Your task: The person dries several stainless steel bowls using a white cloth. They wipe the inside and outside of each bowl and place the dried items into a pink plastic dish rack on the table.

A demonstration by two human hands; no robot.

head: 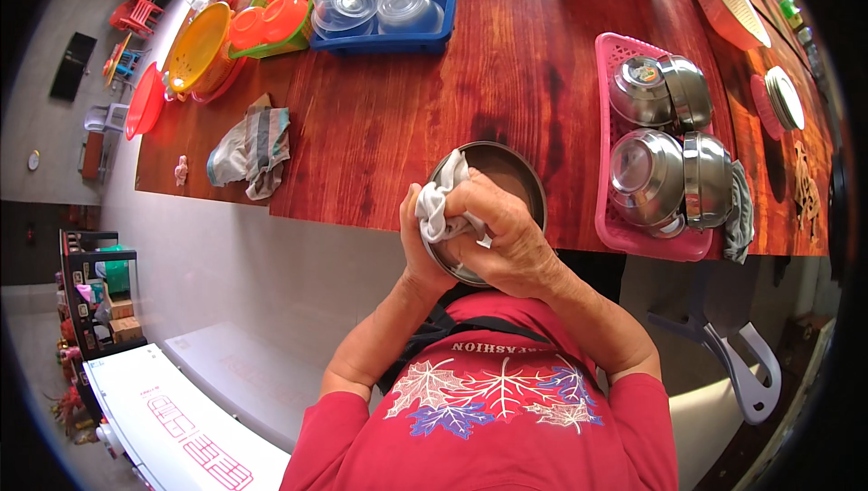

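A round metal pan or bowl (525,182) is tilted at the front edge of the wooden table, close to my body. My left hand (420,240) grips its left rim, with the thumb up along the side. In my right hand (505,233) is a bunched white cloth (437,203), pressed to the inside of the vessel near the left rim. Part of the vessel's interior is hidden behind my right hand and the cloth. To the right, a pink plastic basket (603,220) holds several shiny steel bowls (644,169). A striped grey cloth (254,145) lies crumpled on the table's left part.
A blue tray (380,45) of clear plastic bowls stands at the back, beside a green basket (271,50) with orange bowls. Yellow colanders (200,47) are at the left edge. White plates (783,97), a greenish cloth (739,216) and a plastic chair (739,369) are on the right.
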